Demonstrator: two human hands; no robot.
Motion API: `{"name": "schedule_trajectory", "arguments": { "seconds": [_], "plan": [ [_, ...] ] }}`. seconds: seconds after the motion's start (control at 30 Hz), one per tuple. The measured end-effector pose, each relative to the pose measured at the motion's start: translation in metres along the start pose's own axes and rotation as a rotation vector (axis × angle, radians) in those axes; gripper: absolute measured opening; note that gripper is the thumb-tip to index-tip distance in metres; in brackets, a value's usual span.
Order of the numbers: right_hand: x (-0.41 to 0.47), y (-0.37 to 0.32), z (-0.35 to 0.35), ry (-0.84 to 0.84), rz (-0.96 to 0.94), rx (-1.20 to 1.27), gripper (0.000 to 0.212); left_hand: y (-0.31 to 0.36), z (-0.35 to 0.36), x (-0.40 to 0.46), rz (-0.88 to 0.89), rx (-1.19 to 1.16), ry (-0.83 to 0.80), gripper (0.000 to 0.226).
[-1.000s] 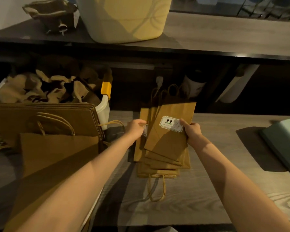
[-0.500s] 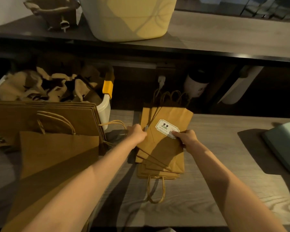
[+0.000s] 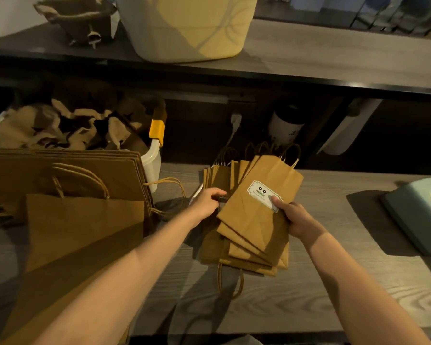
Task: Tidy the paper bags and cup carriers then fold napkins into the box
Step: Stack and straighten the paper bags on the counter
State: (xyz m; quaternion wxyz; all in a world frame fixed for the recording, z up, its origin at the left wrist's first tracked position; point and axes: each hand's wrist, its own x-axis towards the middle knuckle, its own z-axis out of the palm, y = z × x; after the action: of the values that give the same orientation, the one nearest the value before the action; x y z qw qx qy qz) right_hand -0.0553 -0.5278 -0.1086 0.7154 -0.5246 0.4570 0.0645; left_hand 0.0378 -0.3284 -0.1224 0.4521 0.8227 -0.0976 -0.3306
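Note:
A fanned stack of small brown paper bags [image 3: 254, 220] lies on the wooden counter, the top bag tilted right and bearing a white "9.9" label [image 3: 261, 194]. My right hand [image 3: 296, 217] grips the stack's right edge, thumb on the label. My left hand [image 3: 207, 201] holds the left edge of the stack. A loose bag handle [image 3: 230, 282] sticks out from under the stack toward me. Larger brown bags [image 3: 67, 220] stand stacked at the left.
A white bin [image 3: 152, 160] with a yellow clip holds crumpled brown cup carriers [image 3: 60, 125] at the back left. A pale green box [image 3: 418, 212] sits on a dark mat at the right. A yellow tub [image 3: 187, 23] stands on the upper shelf.
The top bags have swung clockwise and tilted right. My right hand slid down the stack's right edge toward me; my left hand stayed at the left edge.

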Motion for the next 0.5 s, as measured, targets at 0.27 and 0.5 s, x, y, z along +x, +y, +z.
{"name": "schedule_trajectory", "arguments": {
  "seconds": [0.27, 0.5],
  "plan": [
    [-0.001, -0.005, 0.005, 0.005, -0.029, 0.185, 0.026, 0.003, 0.006, 0.000, -0.164, -0.053, -0.030, 0.036],
    [-0.002, -0.005, -0.003, 0.089, -0.072, 0.128, 0.035, -0.013, 0.003, 0.009, -0.213, 0.358, 0.192, 0.052]
  ]
}}
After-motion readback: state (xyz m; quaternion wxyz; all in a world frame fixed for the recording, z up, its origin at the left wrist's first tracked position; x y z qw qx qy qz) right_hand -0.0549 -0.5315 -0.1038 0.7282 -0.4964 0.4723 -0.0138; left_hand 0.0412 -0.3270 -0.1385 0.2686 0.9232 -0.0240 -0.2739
